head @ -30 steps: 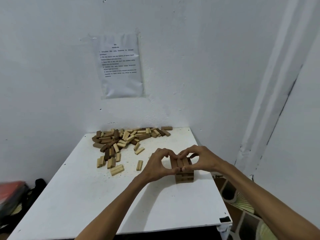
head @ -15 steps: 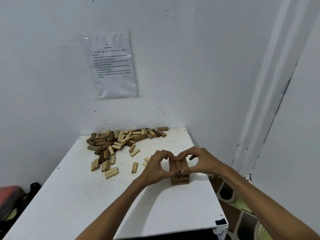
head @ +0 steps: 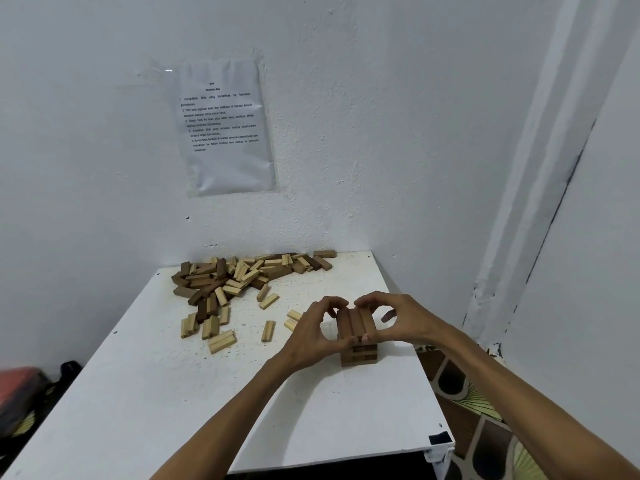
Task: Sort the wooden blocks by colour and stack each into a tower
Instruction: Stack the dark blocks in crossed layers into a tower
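Three top blocks (head: 356, 322) point wallward; left hand (head: 308, 337), right hand (head: 405, 322) seemingly pinch.

Bare room corner, probably domestic: white plaster walls (head: 381, 133), laminated instruction sheet (head: 227, 126), patterned floor mat (head: 478, 410) at lower right.

Soft, even, slightly cool light, nothing blown out. The brown block tower (head: 358, 353) and the forearms (head: 221, 427) drop only faint, fuzzy shadows on the white worktop (head: 156, 393). There's a tiny glare spot on the top corner of the plastic-covered sheet (head: 225, 133). The wide angle bends the wall trim (head: 540, 168) on the right, and the red thing (head: 17, 389) at the left edge is smeared.
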{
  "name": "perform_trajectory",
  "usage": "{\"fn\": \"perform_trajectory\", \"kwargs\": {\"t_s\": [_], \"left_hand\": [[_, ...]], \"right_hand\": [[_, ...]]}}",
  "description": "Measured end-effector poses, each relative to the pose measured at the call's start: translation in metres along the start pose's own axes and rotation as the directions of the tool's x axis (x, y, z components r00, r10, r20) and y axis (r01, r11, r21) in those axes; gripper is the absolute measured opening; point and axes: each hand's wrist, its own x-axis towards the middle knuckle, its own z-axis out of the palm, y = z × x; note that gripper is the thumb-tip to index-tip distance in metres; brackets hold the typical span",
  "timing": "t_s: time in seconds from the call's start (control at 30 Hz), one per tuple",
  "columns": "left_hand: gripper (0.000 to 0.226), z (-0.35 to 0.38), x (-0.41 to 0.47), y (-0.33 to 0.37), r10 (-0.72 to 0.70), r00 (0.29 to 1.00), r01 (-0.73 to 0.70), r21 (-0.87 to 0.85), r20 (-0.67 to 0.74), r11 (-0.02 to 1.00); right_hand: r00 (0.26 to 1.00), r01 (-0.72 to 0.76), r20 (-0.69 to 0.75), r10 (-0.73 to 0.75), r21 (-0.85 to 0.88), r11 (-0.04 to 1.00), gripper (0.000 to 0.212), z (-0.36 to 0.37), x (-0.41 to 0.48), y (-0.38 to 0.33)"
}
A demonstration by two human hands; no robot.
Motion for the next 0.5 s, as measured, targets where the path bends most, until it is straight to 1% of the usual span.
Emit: {"fn": "perform_trajectory", "kwargs": {"t_s": [0.2, 0.37, 0.43, 0.5], "left_hand": [[0.073, -0.0002, 0.001, -0.0023, -0.026, 0.999, 0.027, -0.014, 0.025, 1.0], [0.073, 0.0002, 0.0002, -0.004, -0.04, 0.999, 0.042, -0.039, 0.036, 0.998], [0.081, 0.0001, -0.0005, -0.004, -0.041, 0.998, 0.044, -0.053, 0.054, 0.998], [0.095, -0.0003, -0.0026, -0.0059, -0.042, 0.995, 0.048, -0.07, 0.086, 0.996]], "right_hand": [[1.0, -0.009, -0.014, 0.01, 0.018, 1.0, 0.067, 0.0036, -0.0003, 0.0021], [1.0, -0.022, -0.007, 0.022, 0.033, 0.999, 0.066, 0.0053, -0.0013, 0.0028], [1.0, -0.028, 0.002, 0.028, 0.042, 0.999, 0.07, 0.0061, -0.0019, 0.0036], [0.999, -0.044, 0.028, 0.042, 0.048, 0.998, 0.083, 0.0067, -0.0025, 0.0044]]}}
